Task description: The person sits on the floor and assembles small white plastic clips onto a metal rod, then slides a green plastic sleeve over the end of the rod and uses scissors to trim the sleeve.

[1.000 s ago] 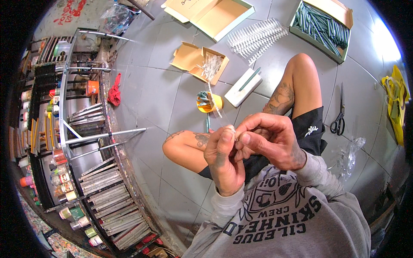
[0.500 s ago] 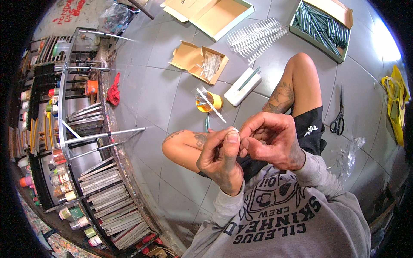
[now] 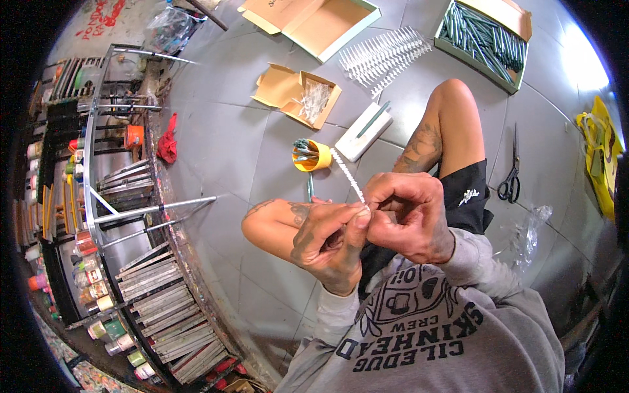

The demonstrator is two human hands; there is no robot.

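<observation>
A narrow strip with a row of white marks (image 3: 347, 171) slants up from my fingertips. My left hand (image 3: 332, 242) pinches its lower end between thumb and fingers. My right hand (image 3: 409, 216), also closed, has its fingertips at that same end; the small part between the hands is hidden. Just beyond the strip's upper end are a yellow cup (image 3: 320, 156) filled with dark green pens and a white block (image 3: 354, 145) with a green pen (image 3: 373, 119) lying on top. Another green pen (image 3: 310, 187) shows beside the cup, near my left knee.
Rows of white-marked strips (image 3: 386, 56) lie fanned on the tiles. Around them are a small carton of clear pieces (image 3: 325, 121), a box of green pens (image 3: 517, 78) and an opened carton (image 3: 367, 19). Scissors (image 3: 510, 187) lie right; a paint rack (image 3: 92, 196) stands left.
The strip has turned from a flat clear film with white marks to a narrow edge-like view. My left hand has shifted slightly, its fingertips now against the right hand's.
</observation>
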